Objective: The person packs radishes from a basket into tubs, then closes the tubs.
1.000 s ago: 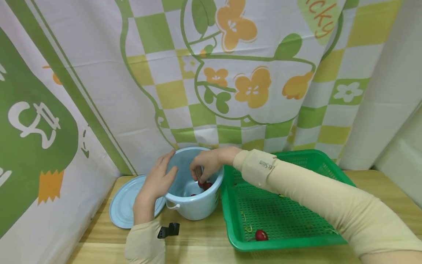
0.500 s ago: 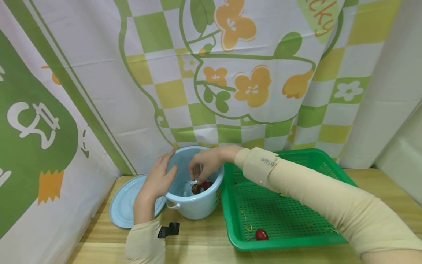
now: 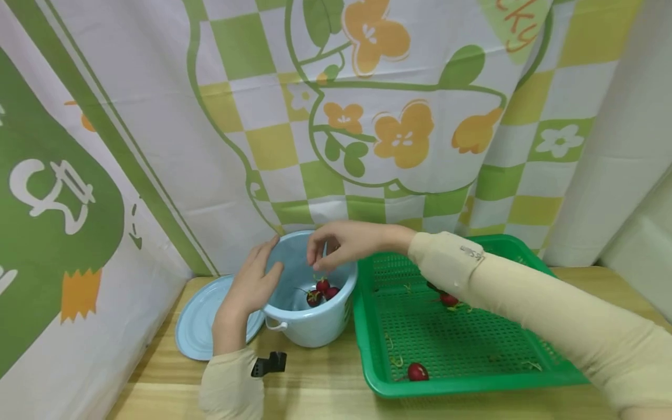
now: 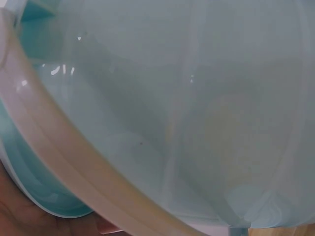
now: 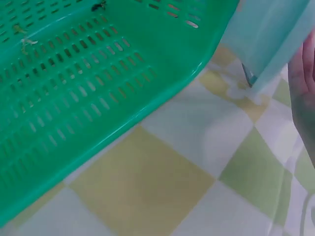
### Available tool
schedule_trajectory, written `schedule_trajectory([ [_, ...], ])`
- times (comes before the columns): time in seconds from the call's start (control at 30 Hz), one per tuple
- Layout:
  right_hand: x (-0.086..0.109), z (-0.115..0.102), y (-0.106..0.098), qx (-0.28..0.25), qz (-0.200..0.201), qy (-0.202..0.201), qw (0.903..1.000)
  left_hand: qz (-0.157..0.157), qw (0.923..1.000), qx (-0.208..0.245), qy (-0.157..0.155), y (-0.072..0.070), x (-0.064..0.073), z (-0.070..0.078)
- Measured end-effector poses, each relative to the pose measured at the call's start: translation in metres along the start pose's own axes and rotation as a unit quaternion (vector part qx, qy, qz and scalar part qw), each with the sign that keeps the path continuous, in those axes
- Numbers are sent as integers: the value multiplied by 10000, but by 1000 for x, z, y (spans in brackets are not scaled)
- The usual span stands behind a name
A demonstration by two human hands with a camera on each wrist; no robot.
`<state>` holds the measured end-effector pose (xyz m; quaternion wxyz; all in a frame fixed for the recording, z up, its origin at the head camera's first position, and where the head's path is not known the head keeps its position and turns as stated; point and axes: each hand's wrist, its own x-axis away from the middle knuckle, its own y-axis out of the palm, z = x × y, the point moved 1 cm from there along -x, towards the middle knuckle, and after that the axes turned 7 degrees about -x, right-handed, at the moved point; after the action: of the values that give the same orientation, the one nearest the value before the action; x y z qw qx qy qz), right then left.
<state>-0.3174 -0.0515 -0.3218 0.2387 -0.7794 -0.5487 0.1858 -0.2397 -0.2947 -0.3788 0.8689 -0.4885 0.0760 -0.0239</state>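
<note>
My left hand [image 3: 253,284] rests at the left rim of a light blue bucket [image 3: 315,329], fingers straight and thumb reaching over the rim. Several small red radishes [image 3: 314,298] with stem stubs lie inside it. Over the bucket's mouth hovers my right hand [image 3: 349,244], fingers loosely bent and holding nothing; in the right wrist view only an edge of this hand [image 5: 304,81] shows. The left wrist view is mostly filled by the bucket's wall [image 4: 147,98] and a pale curved band, with part of the left hand [image 4: 24,214] low at the left.
A green perforated basket [image 3: 367,367] stands right of the bucket. It bears a radish [image 3: 417,372] near its front, another radish [image 3: 448,299] beside the right sleeve, and stem scraps. The blue lid [image 3: 202,326] lies behind the left wrist. A printed curtain [image 3: 325,146] hangs behind.
My right hand has let go of a radish inside the bucket and risen up and to the right. The radishes in the bucket and one in the basket have come into sight. The left hand stays put.
</note>
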Motion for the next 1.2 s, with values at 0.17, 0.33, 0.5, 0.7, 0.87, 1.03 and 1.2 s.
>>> schedule_trajectory([
  [0.17,33,-1,-8,213,685,-162,9973,-31,10000,6,58,0,-2,1],
  [0.33,65,3,-11,-194,1096,-191,9936,-48,10000,-16,67,0,-1,0],
  [0.5,93,9,-8,288,900,-123,9955,-62,10000,33,19,2,0,-2],
  [0.7,121,31,-2,1051,580,45,9928,-59,10000,27,6,3,-1,-5],
  [0.87,144,54,-2,1573,633,484,9843,-71,10000,24,21,1,-1,-3],
  [1.03,165,69,-2,1825,509,1382,9721,-82,10000,18,4,1,1,0],
  [1.2,178,79,1,1935,121,2344,9526,-63,10000,25,-21,1,1,1],
])
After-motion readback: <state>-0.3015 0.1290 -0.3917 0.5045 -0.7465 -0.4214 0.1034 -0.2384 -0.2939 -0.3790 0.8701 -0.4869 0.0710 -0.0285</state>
